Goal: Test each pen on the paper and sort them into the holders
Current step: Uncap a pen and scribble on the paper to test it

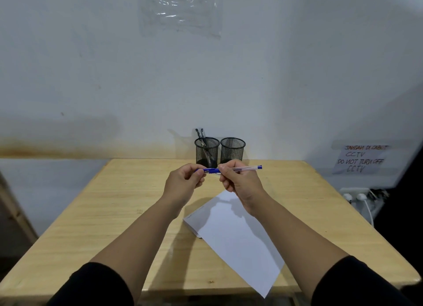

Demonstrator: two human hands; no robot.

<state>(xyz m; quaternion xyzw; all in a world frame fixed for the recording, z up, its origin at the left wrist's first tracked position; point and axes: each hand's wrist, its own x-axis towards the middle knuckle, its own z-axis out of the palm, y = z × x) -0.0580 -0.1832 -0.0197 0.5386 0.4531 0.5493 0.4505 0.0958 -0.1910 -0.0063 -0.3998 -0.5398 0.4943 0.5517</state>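
Observation:
I hold a blue pen [246,168] level above the table, in front of the holders. My left hand [184,184] pinches its blue cap [211,170]. My right hand [240,182] grips the clear barrel, whose blue end sticks out to the right. A white sheet of paper [235,239] lies slanted on the table below my right forearm. Two black mesh holders stand at the table's back edge. The left holder [207,152] has several pens in it. In the right holder [232,150] I see no pens.
The wooden table [103,214] stands against a white wall. A handwritten CCTV notice [361,159] is taped on the wall at right, with a power strip and white plugs [357,197] below it. A plastic sleeve [180,10] hangs high on the wall.

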